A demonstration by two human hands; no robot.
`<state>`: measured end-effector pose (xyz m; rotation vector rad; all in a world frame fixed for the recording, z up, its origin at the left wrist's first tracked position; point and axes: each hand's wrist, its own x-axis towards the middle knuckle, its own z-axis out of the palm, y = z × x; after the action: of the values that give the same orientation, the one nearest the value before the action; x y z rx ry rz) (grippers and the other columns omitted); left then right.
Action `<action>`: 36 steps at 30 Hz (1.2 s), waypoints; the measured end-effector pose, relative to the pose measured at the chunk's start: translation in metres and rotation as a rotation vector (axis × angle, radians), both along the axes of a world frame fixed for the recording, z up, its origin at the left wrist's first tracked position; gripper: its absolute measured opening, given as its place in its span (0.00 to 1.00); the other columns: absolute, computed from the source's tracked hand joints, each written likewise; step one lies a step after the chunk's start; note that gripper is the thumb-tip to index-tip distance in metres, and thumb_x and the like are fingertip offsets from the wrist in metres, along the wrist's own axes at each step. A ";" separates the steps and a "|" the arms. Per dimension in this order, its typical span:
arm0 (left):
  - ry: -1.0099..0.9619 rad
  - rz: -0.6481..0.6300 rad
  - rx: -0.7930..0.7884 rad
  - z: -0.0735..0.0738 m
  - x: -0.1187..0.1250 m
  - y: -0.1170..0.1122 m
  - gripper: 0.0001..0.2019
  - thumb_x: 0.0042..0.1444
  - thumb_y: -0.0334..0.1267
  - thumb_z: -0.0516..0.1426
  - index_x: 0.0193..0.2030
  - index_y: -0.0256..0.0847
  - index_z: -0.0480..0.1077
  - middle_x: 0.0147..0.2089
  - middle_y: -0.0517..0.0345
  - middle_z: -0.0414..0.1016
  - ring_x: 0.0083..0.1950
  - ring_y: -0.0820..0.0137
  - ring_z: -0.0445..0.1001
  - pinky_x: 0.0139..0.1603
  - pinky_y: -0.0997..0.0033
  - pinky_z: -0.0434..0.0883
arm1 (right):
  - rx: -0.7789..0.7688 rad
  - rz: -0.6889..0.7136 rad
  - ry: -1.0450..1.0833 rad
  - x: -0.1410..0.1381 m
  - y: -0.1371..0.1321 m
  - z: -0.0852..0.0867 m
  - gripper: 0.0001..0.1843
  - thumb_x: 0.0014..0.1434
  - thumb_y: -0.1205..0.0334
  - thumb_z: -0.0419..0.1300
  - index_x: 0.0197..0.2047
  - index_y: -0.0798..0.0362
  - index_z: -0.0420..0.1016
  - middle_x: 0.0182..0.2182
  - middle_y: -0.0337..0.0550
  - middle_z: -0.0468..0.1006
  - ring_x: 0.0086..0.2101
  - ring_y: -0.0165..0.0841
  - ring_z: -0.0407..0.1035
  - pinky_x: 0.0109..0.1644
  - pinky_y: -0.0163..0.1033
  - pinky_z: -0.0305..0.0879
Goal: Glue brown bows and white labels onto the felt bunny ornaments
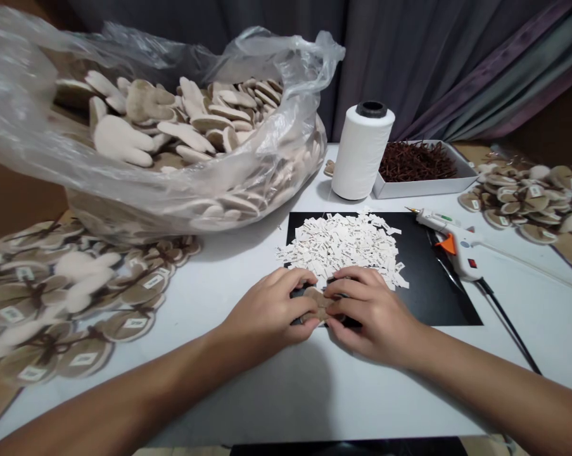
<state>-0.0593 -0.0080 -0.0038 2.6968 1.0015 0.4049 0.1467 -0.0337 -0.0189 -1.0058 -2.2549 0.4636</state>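
Apparently partway through fixing something onto one small item: left hand [271,310] and right hand [368,313] meeting at lower centre of the frame, over the near edge of the black mat [438,278] on the white counter [314,386]. Grip narrow on both sides, fingertips curled in and pinching a tan felt piece [318,305] from left and right, pressing it flat against the mat.

Judging by the heap of white paper labels [343,244] just above the knuckles and the glue gun [450,240] lying untouched at right centre, probably a pressing-down step after gluing or tying. Next move likely calling for firm, even pressure and a careful release, with no sliding of the part beneath the fingers. Label on it or not: impossible to tell.

Felt piece mostly hidden; only a brownish, matte, soft-looking strip visible between the two hands. Similar labelled pieces [67,297] spread at lower left, more at upper right; plain ones heaped in the clear plastic bag [171,183] at upper left. White thread spool [362,152] beside a tray [461,180] of dark brown cord bits at upper centre.
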 end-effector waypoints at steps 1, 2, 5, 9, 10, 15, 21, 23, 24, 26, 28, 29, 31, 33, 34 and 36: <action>-0.022 -0.020 0.010 -0.002 0.000 0.000 0.05 0.52 0.34 0.56 0.32 0.43 0.75 0.45 0.56 0.74 0.45 0.66 0.69 0.45 0.68 0.66 | 0.002 0.000 0.000 -0.001 0.000 0.000 0.04 0.55 0.66 0.58 0.33 0.52 0.75 0.37 0.42 0.79 0.48 0.41 0.65 0.50 0.47 0.59; -0.036 -0.041 0.018 -0.003 0.000 0.001 0.06 0.52 0.34 0.56 0.33 0.43 0.75 0.46 0.56 0.75 0.47 0.65 0.69 0.47 0.66 0.65 | -0.001 0.000 -0.001 -0.001 0.000 0.000 0.04 0.55 0.67 0.58 0.32 0.52 0.75 0.36 0.42 0.79 0.47 0.40 0.65 0.49 0.47 0.59; -0.044 -0.081 0.051 -0.006 -0.001 0.000 0.07 0.53 0.32 0.55 0.35 0.43 0.74 0.44 0.58 0.77 0.46 0.66 0.71 0.46 0.66 0.65 | -0.023 0.002 -0.026 -0.004 0.001 0.000 0.04 0.55 0.68 0.57 0.31 0.52 0.73 0.32 0.42 0.78 0.44 0.39 0.66 0.47 0.46 0.59; -0.016 -0.097 0.073 -0.004 0.001 -0.002 0.06 0.53 0.32 0.54 0.35 0.41 0.72 0.41 0.60 0.78 0.46 0.65 0.73 0.44 0.65 0.64 | -0.036 -0.015 -0.038 -0.008 -0.001 -0.003 0.04 0.54 0.70 0.56 0.30 0.52 0.67 0.27 0.41 0.74 0.36 0.36 0.66 0.41 0.42 0.60; -0.004 -0.090 0.051 -0.003 0.002 -0.002 0.06 0.52 0.31 0.54 0.34 0.41 0.71 0.40 0.60 0.78 0.46 0.65 0.73 0.44 0.66 0.64 | -0.035 -0.022 -0.028 -0.008 -0.002 -0.004 0.04 0.53 0.70 0.55 0.30 0.52 0.65 0.27 0.41 0.73 0.34 0.35 0.65 0.39 0.40 0.60; -0.003 -0.050 -0.032 -0.001 0.005 -0.002 0.06 0.48 0.34 0.56 0.34 0.39 0.69 0.36 0.56 0.76 0.43 0.64 0.72 0.44 0.64 0.65 | 0.020 -0.001 0.027 -0.008 -0.006 -0.016 0.07 0.54 0.72 0.52 0.35 0.52 0.60 0.27 0.41 0.69 0.28 0.32 0.62 0.31 0.36 0.60; -0.174 -0.051 -0.055 -0.004 0.004 0.000 0.21 0.47 0.42 0.60 0.49 0.38 0.66 0.42 0.53 0.76 0.46 0.62 0.73 0.47 0.62 0.68 | 0.065 0.059 0.118 -0.004 -0.006 -0.023 0.09 0.55 0.70 0.53 0.34 0.50 0.55 0.28 0.40 0.71 0.29 0.31 0.63 0.30 0.35 0.61; -0.259 -0.057 -0.095 -0.002 0.004 0.000 0.23 0.47 0.44 0.61 0.50 0.38 0.65 0.44 0.52 0.76 0.46 0.64 0.74 0.47 0.64 0.70 | 0.091 0.041 0.167 -0.003 -0.006 -0.022 0.09 0.55 0.70 0.54 0.33 0.49 0.55 0.28 0.40 0.72 0.29 0.31 0.65 0.31 0.36 0.62; -0.285 -0.069 -0.130 0.000 0.004 0.000 0.22 0.49 0.43 0.60 0.50 0.39 0.65 0.45 0.53 0.76 0.45 0.66 0.75 0.46 0.66 0.71 | 0.097 0.026 0.183 -0.003 -0.006 -0.021 0.09 0.55 0.69 0.54 0.33 0.49 0.55 0.28 0.40 0.73 0.29 0.31 0.66 0.31 0.36 0.62; -0.304 -0.082 -0.188 0.006 0.005 -0.002 0.19 0.51 0.39 0.58 0.50 0.39 0.65 0.44 0.54 0.76 0.43 0.69 0.75 0.44 0.70 0.73 | 0.078 -0.003 0.200 -0.002 -0.007 -0.017 0.08 0.55 0.69 0.53 0.32 0.49 0.55 0.28 0.41 0.74 0.28 0.31 0.67 0.29 0.35 0.63; -0.296 -0.066 -0.174 0.012 0.008 -0.004 0.17 0.53 0.34 0.57 0.50 0.39 0.66 0.43 0.53 0.76 0.43 0.69 0.75 0.43 0.71 0.73 | 0.004 -0.014 0.192 -0.001 -0.007 -0.011 0.07 0.55 0.69 0.52 0.32 0.50 0.56 0.27 0.41 0.75 0.26 0.30 0.68 0.27 0.33 0.62; -0.292 -0.054 -0.139 0.015 0.010 -0.005 0.16 0.53 0.32 0.56 0.50 0.39 0.67 0.43 0.52 0.76 0.43 0.69 0.75 0.44 0.70 0.73 | -0.032 -0.021 0.195 0.000 -0.008 -0.009 0.06 0.55 0.69 0.52 0.33 0.50 0.57 0.27 0.40 0.74 0.25 0.29 0.68 0.26 0.32 0.62; -0.274 -0.044 -0.055 0.021 0.015 -0.008 0.14 0.52 0.30 0.55 0.47 0.38 0.68 0.42 0.51 0.76 0.43 0.68 0.74 0.44 0.69 0.73 | -0.058 -0.032 0.241 0.001 -0.008 -0.004 0.05 0.56 0.68 0.52 0.35 0.50 0.58 0.28 0.40 0.75 0.24 0.28 0.68 0.25 0.31 0.62; -0.226 -0.053 0.008 0.026 0.020 -0.010 0.12 0.53 0.29 0.53 0.45 0.37 0.70 0.41 0.50 0.75 0.41 0.68 0.74 0.42 0.69 0.73 | -0.044 -0.061 0.307 0.003 -0.008 -0.001 0.06 0.56 0.67 0.53 0.36 0.50 0.57 0.29 0.40 0.75 0.24 0.28 0.69 0.25 0.31 0.62; -0.193 -0.052 0.024 0.029 0.023 -0.010 0.11 0.53 0.29 0.53 0.43 0.37 0.70 0.40 0.51 0.75 0.40 0.68 0.73 0.41 0.70 0.72 | -0.046 -0.085 0.326 0.004 -0.007 0.000 0.07 0.56 0.66 0.53 0.37 0.50 0.56 0.29 0.40 0.75 0.25 0.28 0.69 0.25 0.31 0.62; -0.136 -0.037 0.034 0.032 0.028 -0.009 0.09 0.54 0.28 0.52 0.39 0.37 0.71 0.37 0.52 0.74 0.36 0.70 0.72 0.37 0.72 0.71 | -0.101 -0.118 0.318 0.008 -0.006 0.004 0.08 0.56 0.65 0.54 0.37 0.49 0.55 0.28 0.39 0.75 0.25 0.29 0.70 0.26 0.32 0.63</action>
<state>-0.0310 -0.0169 0.0285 2.6710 0.9137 0.5944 0.1544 -0.0397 -0.0152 -1.0292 -1.8961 0.6423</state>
